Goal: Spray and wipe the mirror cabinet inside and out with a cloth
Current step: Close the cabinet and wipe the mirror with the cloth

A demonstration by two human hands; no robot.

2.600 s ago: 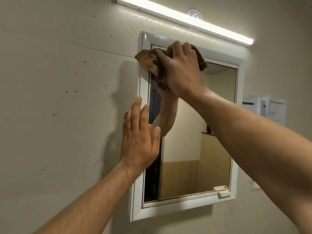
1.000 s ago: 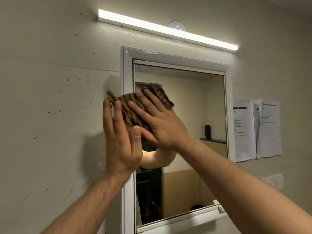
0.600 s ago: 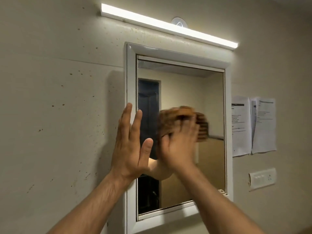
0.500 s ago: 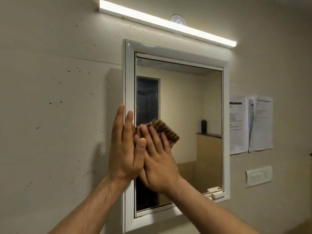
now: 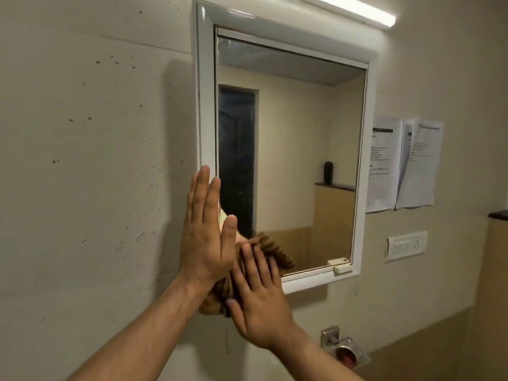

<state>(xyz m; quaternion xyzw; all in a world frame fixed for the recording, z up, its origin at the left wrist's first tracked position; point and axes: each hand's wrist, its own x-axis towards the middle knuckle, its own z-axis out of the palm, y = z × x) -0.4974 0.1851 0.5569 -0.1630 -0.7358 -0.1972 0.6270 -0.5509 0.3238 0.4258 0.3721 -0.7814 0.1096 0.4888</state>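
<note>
Head view has my right hand, fingers flat and spread, pressing the cloth on the lower left corner of the mirror cabinet while my flat left hand braces its edge; I should press evenly in overlapping strokes.

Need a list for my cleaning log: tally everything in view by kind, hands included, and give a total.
Cabinet: 1
Cloth: 1
Hands: 2, left hand and right hand
Papers: 2
Switch plate: 1
Light: 1
Metal fitting: 1
Total: 9
</note>
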